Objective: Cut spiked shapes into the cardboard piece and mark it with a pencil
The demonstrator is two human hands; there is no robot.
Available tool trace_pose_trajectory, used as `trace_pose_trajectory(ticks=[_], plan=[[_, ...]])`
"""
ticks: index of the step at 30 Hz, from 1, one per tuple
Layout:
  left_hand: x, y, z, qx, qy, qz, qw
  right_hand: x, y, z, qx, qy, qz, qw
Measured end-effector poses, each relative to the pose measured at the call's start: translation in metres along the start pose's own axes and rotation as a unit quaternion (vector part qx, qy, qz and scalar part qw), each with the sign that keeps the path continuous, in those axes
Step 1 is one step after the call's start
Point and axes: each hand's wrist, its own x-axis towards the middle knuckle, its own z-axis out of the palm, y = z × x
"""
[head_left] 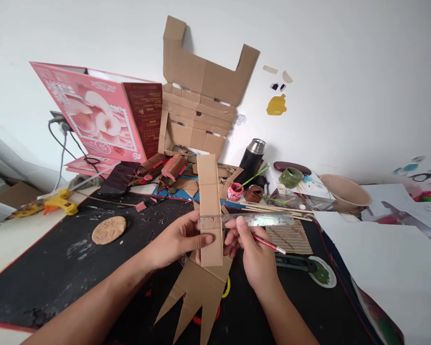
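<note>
My left hand (187,235) is closed on a long cardboard strip (209,191), thumb across its front, holding it upright over the mat. A clear ruler (269,220) lies crosswise over the strip, its left end near my left fingers. My right hand (253,251) pinches the ruler just right of the strip. A red pencil (270,243) is also held in that hand, its silver end pointing right. Below the strip is a cardboard piece with pointed prongs (201,282). Red and yellow scissor-like handles (226,287) show partly from under it.
A glue gun (59,202) and round clay-like disc (109,230) are at left. Behind stand a pink box (96,115), cut cardboard (201,81), black flask (252,158) and paint jars (235,191). At right are a green-handled cutter (294,262), paint lid (323,272) and bowl (345,191).
</note>
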Motion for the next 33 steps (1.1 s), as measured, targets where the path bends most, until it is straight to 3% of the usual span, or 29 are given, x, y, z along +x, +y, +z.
trace_pose_trajectory(ticks=[33], plan=[[0.0003, -0.0003, -0.0003, -0.044, -0.017, 0.026, 0.999, 0.0015, 0.0032, -0.0024, -0.008, -0.002, -0.010, 1.000]])
